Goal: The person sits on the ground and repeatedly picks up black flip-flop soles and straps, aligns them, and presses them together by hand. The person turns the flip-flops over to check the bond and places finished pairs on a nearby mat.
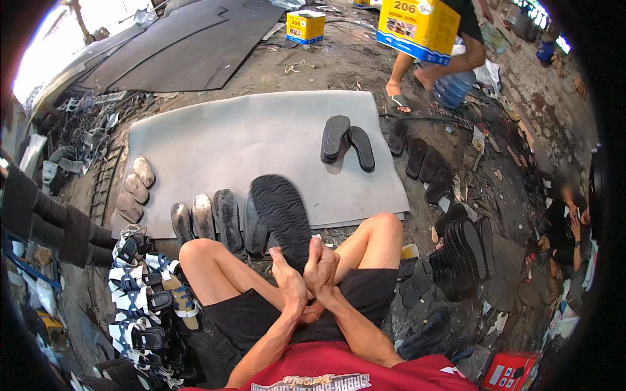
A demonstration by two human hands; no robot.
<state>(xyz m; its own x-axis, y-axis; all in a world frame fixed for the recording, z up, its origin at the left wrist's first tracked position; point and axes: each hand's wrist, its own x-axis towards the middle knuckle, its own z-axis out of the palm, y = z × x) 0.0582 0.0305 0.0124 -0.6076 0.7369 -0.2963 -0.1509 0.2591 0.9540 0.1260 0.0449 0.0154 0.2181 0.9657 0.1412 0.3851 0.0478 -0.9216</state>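
A black shoe sole [282, 212] with a wavy tread stands up in front of me, above the near edge of a grey sheet [215, 137]. My left hand [291, 285] is closed at its lower end from the left side. From the right, my right hand [321, 266] grips the same end, thumb pointing up; the fingers of both hands are partly hidden. Just left of the sole, several worn shoe lasts [227, 221] lie in a row along the sheet's near edge. Two black soles [335, 137] rest at the sheet's far right, one leaning against the other.
Strapped sandals [134, 287] are stacked at my left. Smaller lasts [137, 188] sit on the sheet's left edge. Black soles [464, 251] stand bundled at my right. Beyond the sheet, a person [417, 72] walks beside a yellow box [417, 29]. Another person [567, 221] sits far right.
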